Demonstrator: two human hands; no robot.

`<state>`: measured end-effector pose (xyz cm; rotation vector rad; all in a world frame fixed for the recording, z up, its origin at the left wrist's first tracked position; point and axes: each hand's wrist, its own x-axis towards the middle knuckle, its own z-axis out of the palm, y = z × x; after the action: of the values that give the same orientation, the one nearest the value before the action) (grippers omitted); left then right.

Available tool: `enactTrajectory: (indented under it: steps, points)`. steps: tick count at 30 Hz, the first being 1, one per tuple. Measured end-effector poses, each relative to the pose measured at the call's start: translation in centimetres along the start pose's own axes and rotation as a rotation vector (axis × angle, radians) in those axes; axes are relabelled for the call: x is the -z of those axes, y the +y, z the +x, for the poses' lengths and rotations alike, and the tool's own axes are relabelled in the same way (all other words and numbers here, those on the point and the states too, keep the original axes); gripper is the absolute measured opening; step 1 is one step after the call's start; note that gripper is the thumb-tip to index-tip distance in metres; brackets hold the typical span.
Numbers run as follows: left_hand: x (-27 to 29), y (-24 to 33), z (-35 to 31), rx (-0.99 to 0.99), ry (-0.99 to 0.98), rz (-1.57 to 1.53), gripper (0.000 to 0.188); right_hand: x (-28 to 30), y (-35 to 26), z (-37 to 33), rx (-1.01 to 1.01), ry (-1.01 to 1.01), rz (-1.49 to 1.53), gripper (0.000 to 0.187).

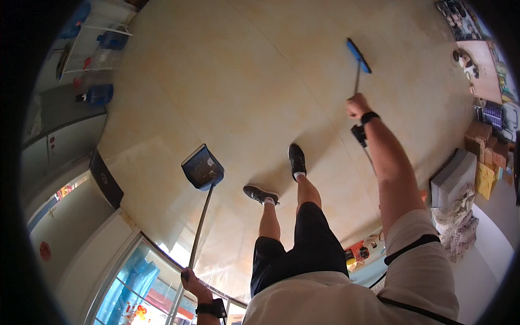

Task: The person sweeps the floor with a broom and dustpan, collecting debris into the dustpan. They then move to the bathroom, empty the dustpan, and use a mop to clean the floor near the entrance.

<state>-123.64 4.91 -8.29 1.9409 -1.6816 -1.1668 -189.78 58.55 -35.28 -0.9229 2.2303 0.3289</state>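
Note:
My left hand (196,287) is closed around the upper end of a long dark handle at the lower left. That handle runs down to a blue dustpan (203,168) resting on the floor, with some debris in its dark pan. My right arm stretches out ahead, and my right hand (358,106) grips the handle of a broom. The broom's blue head (358,55) lies on the floor at the far right, apart from the dustpan. Part of the broom handle passes behind my right wrist and forearm.
My feet stand on the pale tiled floor (244,103). Blue water jugs (99,94) line the left side near cabinets. A glass door (135,281) is at the lower left. Along the right are cardboard boxes (479,138), a grey padded block (454,179) and a shelf of items.

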Motion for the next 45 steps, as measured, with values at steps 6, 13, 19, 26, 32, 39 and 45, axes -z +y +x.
enactTrajectory:
  steps: [6, 13, 19, 26, 32, 39, 45]
  points:
    - [-2.3, 3.5, 0.2, -0.012, -0.018, 0.075, 0.013, -2.5, -20.3, -6.9, -0.549, 0.029, 0.783, 0.067]
    - [-5.4, 7.4, -0.2, -0.058, -0.054, 0.098, 0.015, 0.1, -28.2, -19.4, -0.397, -0.091, 0.888, 0.039]
    - [-6.2, 9.1, -0.8, -0.088, -0.029, 0.100, 0.013, -2.8, -25.1, -28.6, -0.518, 0.042, 1.229, 0.033]
    - [-5.1, 5.7, 4.7, -0.191, -0.139, 0.080, 0.009, -15.6, -22.2, -34.1, -0.950, 0.172, 1.308, 0.022]
    - [0.5, 1.8, 9.8, -0.172, -0.165, 0.010, 0.014, -20.5, -23.1, -23.8, -0.428, 0.070, 1.234, 0.021]
    - [5.3, -1.8, 13.6, -0.273, -0.178, -0.087, 0.013, -8.1, -41.4, -8.0, 0.109, 0.279, 0.402, 0.019]
    - [8.8, -4.2, 12.5, -0.165, -0.075, -0.054, 0.014, -0.1, -54.4, -3.6, 0.134, 0.088, 0.823, 0.009]
